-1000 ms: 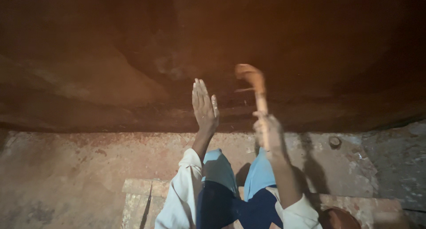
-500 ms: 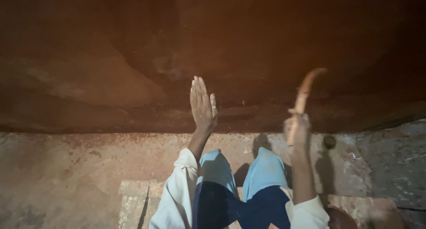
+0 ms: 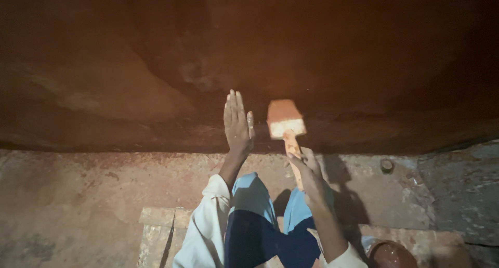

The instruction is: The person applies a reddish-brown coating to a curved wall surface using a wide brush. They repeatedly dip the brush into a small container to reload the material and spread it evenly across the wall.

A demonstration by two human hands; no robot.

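My left hand (image 3: 237, 123) lies spread flat on the clay wall (image 3: 130, 81) for steadiness while my right hand (image 3: 306, 166) grips the wooden paddle (image 3: 286, 120) facing it.

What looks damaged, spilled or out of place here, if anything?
Nothing stands out. The left hand lies flat against the big reddish-brown curved surface, and the right hand holds a wooden paddle by its handle, its flat head facing that surface. The surface is patchy, but no crack or spill shows.
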